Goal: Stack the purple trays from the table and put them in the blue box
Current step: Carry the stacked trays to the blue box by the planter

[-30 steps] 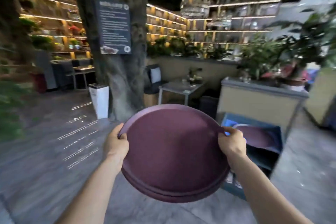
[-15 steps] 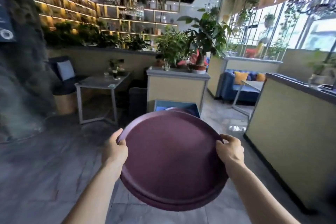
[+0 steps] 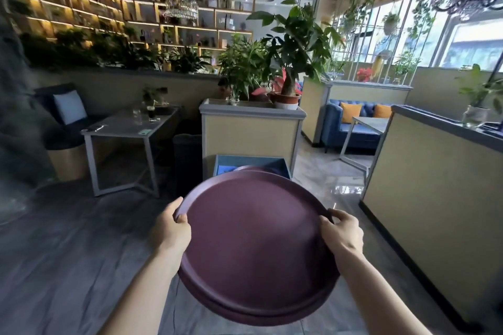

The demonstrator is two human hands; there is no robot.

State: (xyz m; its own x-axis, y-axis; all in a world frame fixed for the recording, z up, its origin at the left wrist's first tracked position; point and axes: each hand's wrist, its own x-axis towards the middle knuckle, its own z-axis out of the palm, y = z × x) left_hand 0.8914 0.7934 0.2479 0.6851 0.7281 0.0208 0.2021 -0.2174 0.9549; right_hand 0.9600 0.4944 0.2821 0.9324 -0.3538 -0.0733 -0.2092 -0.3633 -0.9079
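I hold a stack of round purple trays (image 3: pixel 253 247) in front of me, tilted toward me, at least two nested. My left hand (image 3: pixel 171 231) grips the left rim and my right hand (image 3: pixel 341 234) grips the right rim. Straight ahead, just past the stack's far edge, stands the blue box (image 3: pixel 226 164) on the floor against a yellow planter. The rim of another purple tray (image 3: pixel 246 168) shows inside the box. The stack hides most of the box.
A yellow planter with potted plants (image 3: pixel 250 130) stands behind the box. A grey table with glasses (image 3: pixel 128 128) is to the left, with a dark bin (image 3: pixel 187 160) beside it. A long yellow partition (image 3: pixel 435 185) runs along the right. Grey floor lies between.
My view has swung right and moved closer, so the blue box now sits straight ahead behind the stack. My hands keep the same grip on the trays.
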